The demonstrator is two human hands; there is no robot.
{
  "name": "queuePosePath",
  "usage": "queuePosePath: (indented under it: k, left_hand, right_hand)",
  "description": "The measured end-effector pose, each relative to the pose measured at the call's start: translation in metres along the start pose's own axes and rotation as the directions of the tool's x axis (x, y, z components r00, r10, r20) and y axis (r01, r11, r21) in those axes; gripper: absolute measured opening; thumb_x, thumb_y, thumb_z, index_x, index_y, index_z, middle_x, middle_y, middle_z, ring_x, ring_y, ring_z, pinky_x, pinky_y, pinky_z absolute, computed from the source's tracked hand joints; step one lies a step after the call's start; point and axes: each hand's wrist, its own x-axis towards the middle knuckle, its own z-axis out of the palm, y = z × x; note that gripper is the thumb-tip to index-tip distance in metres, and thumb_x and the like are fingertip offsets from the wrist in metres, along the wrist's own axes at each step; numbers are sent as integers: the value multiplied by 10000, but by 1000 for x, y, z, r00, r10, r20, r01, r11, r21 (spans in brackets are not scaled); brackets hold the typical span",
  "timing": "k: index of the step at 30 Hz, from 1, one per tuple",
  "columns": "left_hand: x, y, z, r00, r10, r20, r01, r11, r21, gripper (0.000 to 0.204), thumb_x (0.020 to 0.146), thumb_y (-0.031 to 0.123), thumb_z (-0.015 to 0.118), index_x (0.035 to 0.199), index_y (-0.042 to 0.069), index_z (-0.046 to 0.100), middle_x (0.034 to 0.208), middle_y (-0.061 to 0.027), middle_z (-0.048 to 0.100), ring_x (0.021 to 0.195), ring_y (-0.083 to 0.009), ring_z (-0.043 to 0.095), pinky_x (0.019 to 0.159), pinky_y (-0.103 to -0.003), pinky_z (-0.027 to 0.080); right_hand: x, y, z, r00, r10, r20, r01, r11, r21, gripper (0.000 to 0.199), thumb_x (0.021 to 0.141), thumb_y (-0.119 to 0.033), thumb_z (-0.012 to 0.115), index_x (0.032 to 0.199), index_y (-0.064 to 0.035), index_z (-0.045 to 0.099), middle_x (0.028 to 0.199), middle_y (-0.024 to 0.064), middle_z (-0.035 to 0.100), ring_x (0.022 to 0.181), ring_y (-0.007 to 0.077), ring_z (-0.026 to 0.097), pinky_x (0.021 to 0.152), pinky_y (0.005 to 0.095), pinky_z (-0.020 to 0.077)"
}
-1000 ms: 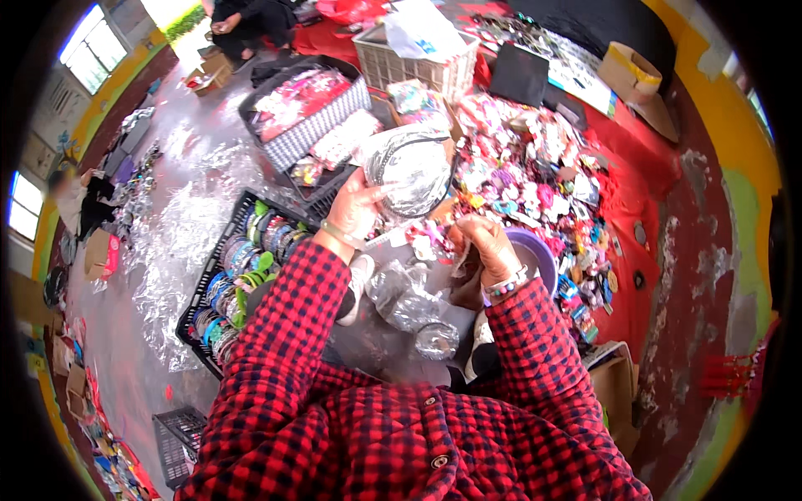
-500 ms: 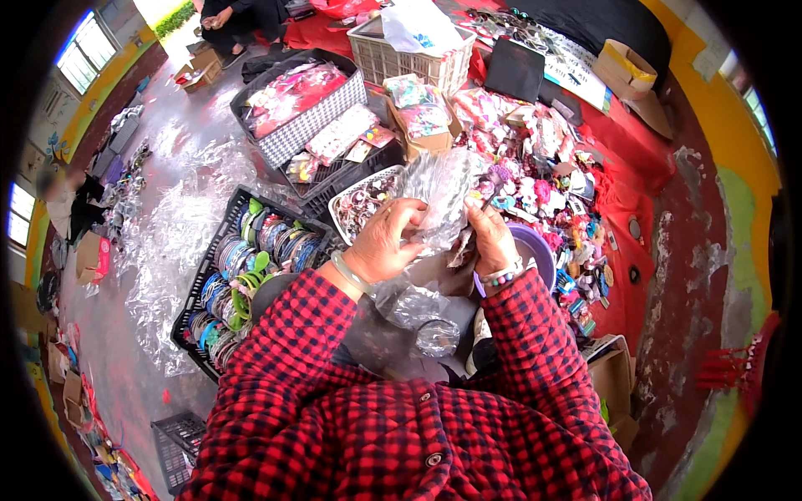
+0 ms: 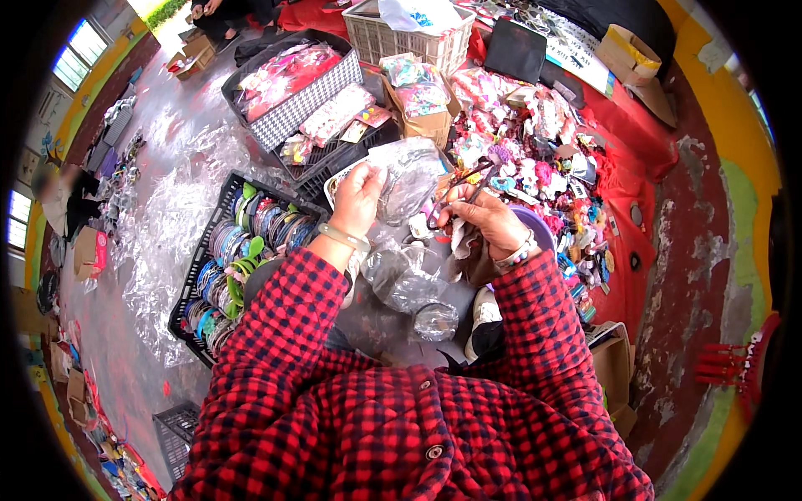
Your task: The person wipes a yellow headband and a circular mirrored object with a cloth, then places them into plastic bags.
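We look down on a grey floor [image 3: 159, 301] that stretches to the left of both hands, scattered with shiny clear film. A red cloth [image 3: 639, 234] covers the ground to the right of the right fingers, and a heap of bright hair ornaments [image 3: 543, 171] spreads across it, just beyond those fingers. To the left of the left fingers sits a black crate [image 3: 195, 288] packed with rows of headbands [image 3: 225, 242]. Farther ahead of the left fingers stand a patterned basket [image 3: 305, 102] of red packets and, beyond it, a beige crate [image 3: 405, 46]. Straight ahead, between the two hands, is a cardboard box [image 3: 428, 125] of small packages. A purple basin [image 3: 541, 230] sits behind the right hand [image 3: 493, 221], which hides much of it. Below the fingers, in the space between our forearms, lies crumpled clear wrap [image 3: 405, 280]. Our left hand [image 3: 357, 200] pinches the left edge of a clear bag [image 3: 409, 179], which blocks part of what lies behind. The right thumb and forefinger grip a thin black hoop [image 3: 479, 172], just right of the bag. Whether the lower right fingers hold anything else, we cannot tell.
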Motion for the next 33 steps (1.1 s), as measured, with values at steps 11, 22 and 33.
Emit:
queuePosePath:
  k: [11, 22, 33]
  left_hand:
    - [-15, 6, 26, 940, -19, 340, -6, 997, 73, 421, 825, 186, 592, 1166, -22, 458, 1083, -123, 550, 979, -168, 529, 836, -289, 423]
    - [-17, 30, 38, 874, -199, 442, 282, 951, -129, 128, 846, 136, 556, 831, 24, 618, 698, -5, 603, 590, -42, 505, 526, -177, 387]
    - [-19, 33, 37, 888, -197, 415, 265, 958, -112, 124, 836, 124, 565, 842, 17, 627, 688, -5, 601, 596, -40, 519, 513, -175, 383]
  right_hand:
    - [-12, -16, -1, 998, -38, -48, 46, 985, 168, 109, 857, -145, 519, 841, -38, 514, 820, 79, 602, 721, 131, 555, 646, 236, 438]
    - [-5, 3, -24, 981, 21, -195, -2, 995, 100, 277, 802, -9, 476, 1075, 35, 496, 875, 82, 599, 743, 165, 593, 674, 248, 470]
    - [-12, -10, -23, 899, -341, -275, 143, 823, -550, 246, 791, 41, 438, 973, 2, 598, 842, 52, 605, 769, 118, 564, 699, 226, 439]
